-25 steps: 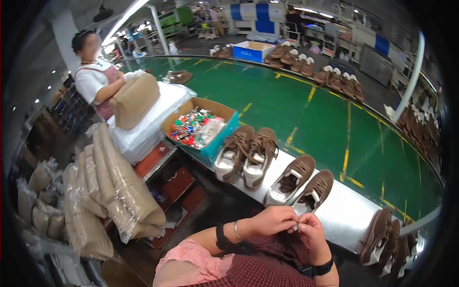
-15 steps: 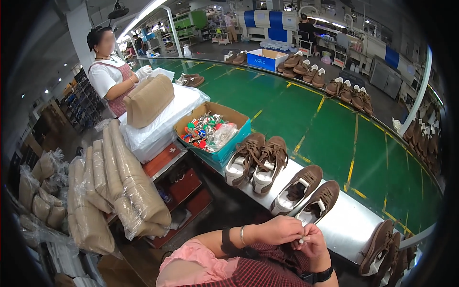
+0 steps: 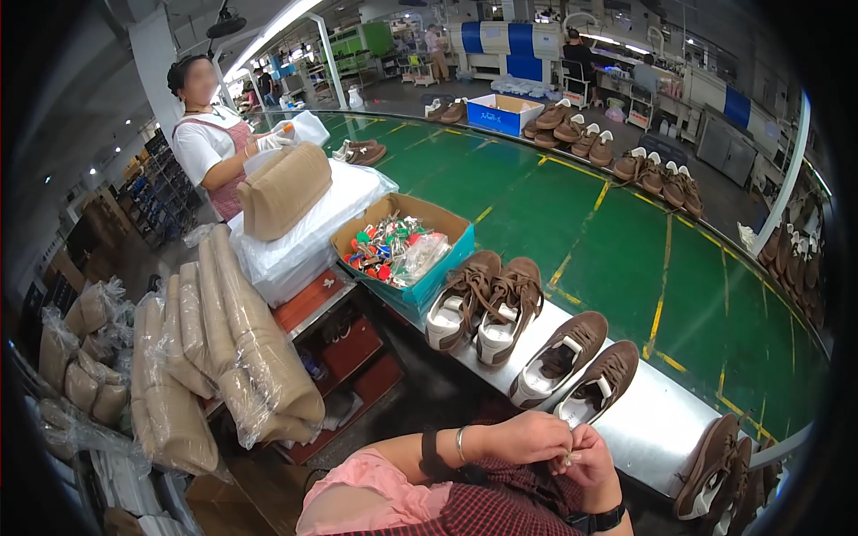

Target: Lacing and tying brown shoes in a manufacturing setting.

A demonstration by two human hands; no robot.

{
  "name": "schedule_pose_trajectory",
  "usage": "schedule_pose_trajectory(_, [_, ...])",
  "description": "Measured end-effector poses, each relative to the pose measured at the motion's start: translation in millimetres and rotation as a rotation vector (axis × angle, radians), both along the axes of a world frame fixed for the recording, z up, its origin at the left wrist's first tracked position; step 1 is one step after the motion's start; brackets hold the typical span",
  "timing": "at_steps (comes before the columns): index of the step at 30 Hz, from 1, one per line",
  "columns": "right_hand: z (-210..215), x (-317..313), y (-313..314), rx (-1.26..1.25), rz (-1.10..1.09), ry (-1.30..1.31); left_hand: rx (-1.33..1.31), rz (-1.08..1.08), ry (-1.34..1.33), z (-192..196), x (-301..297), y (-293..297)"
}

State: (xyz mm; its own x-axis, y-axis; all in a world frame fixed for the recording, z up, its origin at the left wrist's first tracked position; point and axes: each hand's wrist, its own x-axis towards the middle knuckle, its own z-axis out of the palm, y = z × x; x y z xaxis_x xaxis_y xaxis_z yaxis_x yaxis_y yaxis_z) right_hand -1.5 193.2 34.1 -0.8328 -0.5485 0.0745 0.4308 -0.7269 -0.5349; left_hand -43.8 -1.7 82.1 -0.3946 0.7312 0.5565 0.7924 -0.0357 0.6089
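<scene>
My left hand (image 3: 534,438) and my right hand (image 3: 590,457) meet fingertip to fingertip low in the picture, close to my body. The fingers of both are pinched together. A tiny pale bit shows at the fingertips, too small to name. Just beyond the hands, on a metal ledge (image 3: 648,420), sits a brown lace-up shoe (image 3: 601,384) with a pale lining. Its mate, another brown shoe (image 3: 563,353), stands beside it on the left. Farther left is a laced pair of brown shoes (image 3: 487,308) with white heels.
A teal box (image 3: 438,286) of keys or small metal pieces with coloured tags stands left of the shoes. Beyond runs a green conveyor (image 3: 572,214). Tan wrapped rolls (image 3: 259,348) lie at left, near a co-worker (image 3: 214,134). More brown shoes (image 3: 710,464) stand at right.
My hands stay pinched together with only slight finger movement. The view has shifted a little. The co-worker's hands have moved, and something orange now shows at them.
</scene>
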Motion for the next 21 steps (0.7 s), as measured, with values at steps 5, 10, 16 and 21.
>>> schedule_pose_trajectory(5, [-8, 13, 1, 0.024, 0.106, -0.05, 0.016, -0.038, 0.004, 0, 15, -4])
schedule_pose_trajectory(10, [-8, 7, 8, 0.069, 0.05, -0.177, 0.018, 0.016, 0.048, -6, 2, 5])
schedule_pose_trajectory(16, [22, -11, 7, 0.177, 0.032, -0.112, 0.066, 0.07, 0.209, 14, -10, 4])
schedule_pose_trajectory(21, [-6, -2, 0, 0.082, 0.034, -0.203, 0.035, 0.088, 0.078, -15, -5, 3])
